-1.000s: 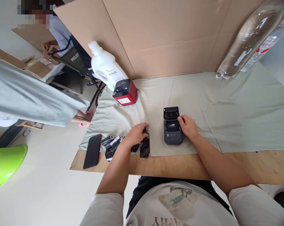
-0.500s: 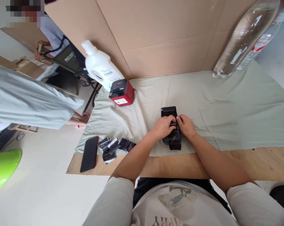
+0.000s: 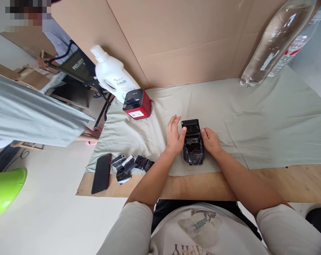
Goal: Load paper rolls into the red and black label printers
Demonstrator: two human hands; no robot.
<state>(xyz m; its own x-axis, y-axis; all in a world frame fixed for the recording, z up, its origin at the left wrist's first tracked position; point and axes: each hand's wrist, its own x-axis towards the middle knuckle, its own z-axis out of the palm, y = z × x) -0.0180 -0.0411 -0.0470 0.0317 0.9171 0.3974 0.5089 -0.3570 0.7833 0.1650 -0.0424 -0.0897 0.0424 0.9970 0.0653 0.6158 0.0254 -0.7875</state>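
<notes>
Fingers of the left hand (image 3: 175, 136) are spread, its thumb touching the left edge of the small black printer (image 3: 193, 148) on the cloth (image 3: 256, 117). That printer, lid raised, runs lengthwise away from the person, between both hands. Opposite, the right hand (image 3: 210, 141) pinches its right edge. Glossy black wrapping inside hides the bay's contents.
</notes>
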